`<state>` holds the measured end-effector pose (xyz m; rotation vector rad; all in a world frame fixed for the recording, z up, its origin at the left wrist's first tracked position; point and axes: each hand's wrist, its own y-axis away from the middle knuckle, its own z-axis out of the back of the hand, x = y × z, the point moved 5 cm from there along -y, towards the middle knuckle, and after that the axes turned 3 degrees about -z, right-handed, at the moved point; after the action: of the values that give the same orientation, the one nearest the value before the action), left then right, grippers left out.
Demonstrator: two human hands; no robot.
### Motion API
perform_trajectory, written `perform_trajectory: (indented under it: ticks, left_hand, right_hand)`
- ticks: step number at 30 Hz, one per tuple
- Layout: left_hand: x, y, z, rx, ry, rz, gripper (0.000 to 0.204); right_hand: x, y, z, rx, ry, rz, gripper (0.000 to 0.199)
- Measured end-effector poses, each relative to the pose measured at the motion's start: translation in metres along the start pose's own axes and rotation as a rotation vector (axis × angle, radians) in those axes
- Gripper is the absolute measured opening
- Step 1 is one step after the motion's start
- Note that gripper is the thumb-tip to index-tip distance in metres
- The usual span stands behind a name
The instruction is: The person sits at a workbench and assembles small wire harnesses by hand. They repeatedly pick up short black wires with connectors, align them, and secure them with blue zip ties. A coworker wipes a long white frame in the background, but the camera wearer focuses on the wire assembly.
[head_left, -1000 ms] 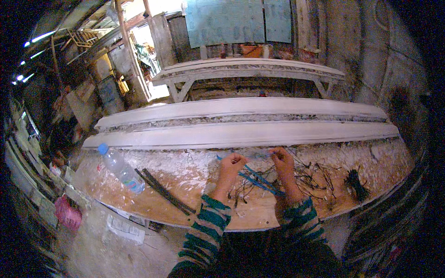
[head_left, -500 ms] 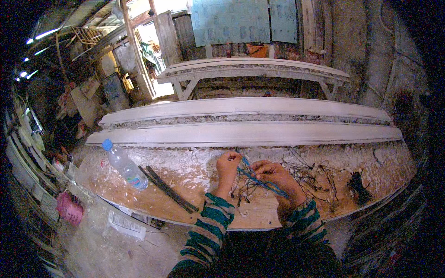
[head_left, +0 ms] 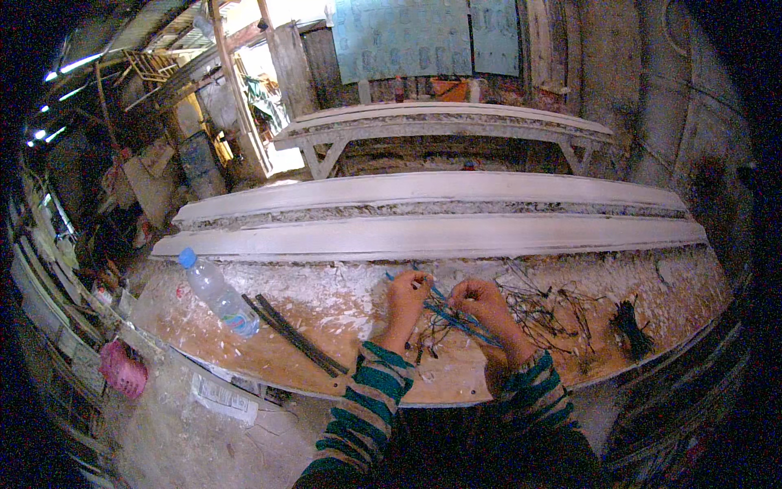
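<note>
- Blue cord (head_left: 466, 324) slants across the surface (head_left: 446, 379), inward from its near edge.
- Right hand (head_left: 486, 307) has drawn in since a second ago; fingertips pressed together, grip unclear.
- Left hand (head_left: 406, 298) stays, seemingly pinching cord; handwork now sits closer.
- White boards (head_left: 440, 237) beyond, unmoved.

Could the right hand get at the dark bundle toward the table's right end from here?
Probably yes: only loose dark strands lie between the right hand and the dark bundle, though that hand seems occupied with the blue strands.
</note>
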<state>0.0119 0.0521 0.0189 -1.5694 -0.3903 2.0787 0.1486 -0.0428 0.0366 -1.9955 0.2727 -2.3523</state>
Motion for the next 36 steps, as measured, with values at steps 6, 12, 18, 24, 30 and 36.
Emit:
perform_trajectory:
  ticks: [6, 12, 18, 24, 30, 36]
  left_hand:
    - [-0.018, 0.01, -0.018, 0.431, 0.1, 0.007, 0.022]
    - [-0.042, 0.042, -0.049, 0.825, 0.745, 0.117, 0.018]
    - [-0.038, 0.051, -0.052, 0.897, 0.754, 0.3, 0.015]
    - [-0.026, 0.027, -0.034, 0.689, 0.621, 0.193, 0.018]
    - [-0.012, -0.001, 0.011, 0.129, 0.214, 0.185, 0.02]
    - [0.006, -0.007, 0.025, -0.048, 0.211, 0.29, 0.02]
  right_hand:
    - [-0.022, -0.009, 0.035, -0.519, 0.186, 0.191, 0.01]
    - [-0.029, -0.009, 0.055, -0.681, 0.32, 0.244, 0.011]
    - [-0.023, -0.006, 0.052, -0.71, 0.404, 0.142, 0.012]
    - [-0.029, -0.01, 0.05, -0.702, 0.411, 0.151, 0.007]
    - [-0.018, -0.006, 0.043, -0.613, 0.367, 0.224, 0.012]
    - [-0.001, -0.003, 0.02, -0.384, 0.53, 0.248, 0.011]
